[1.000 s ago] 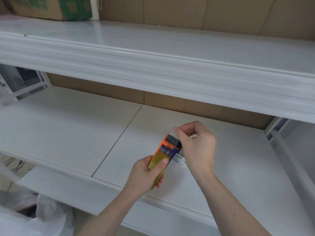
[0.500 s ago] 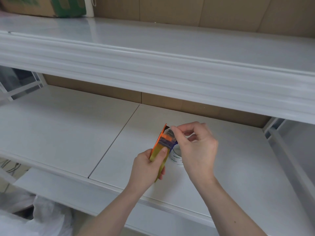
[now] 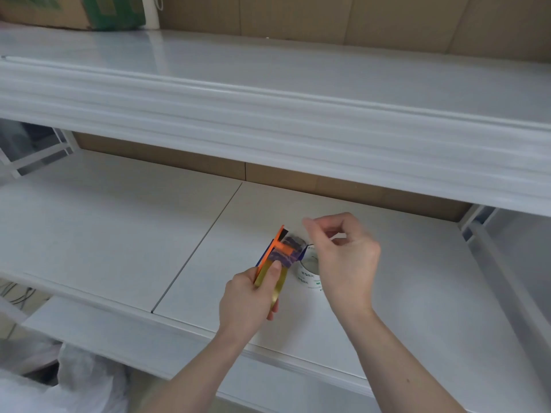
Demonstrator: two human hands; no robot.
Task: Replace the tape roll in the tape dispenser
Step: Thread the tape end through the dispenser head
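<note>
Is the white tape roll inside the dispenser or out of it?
Out. The white tape roll lies on the shelf, beside the dispenser held in the left hand.

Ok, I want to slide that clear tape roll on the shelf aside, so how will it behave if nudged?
The tape roll seems to lie flat on its side on the white shelf, so it should slide rather than roll. It looks like a hollow ring, probably light. The shelf looks smooth, so a small push may send it far. The right hand partly hides it.

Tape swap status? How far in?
Early. Done: nothing clearly. In hand: left hand grips the orange dispenser upright; right hand pinches at something beside its top, too small to tell. Left: the tape roll lies on the shelf, not loaded.
</note>
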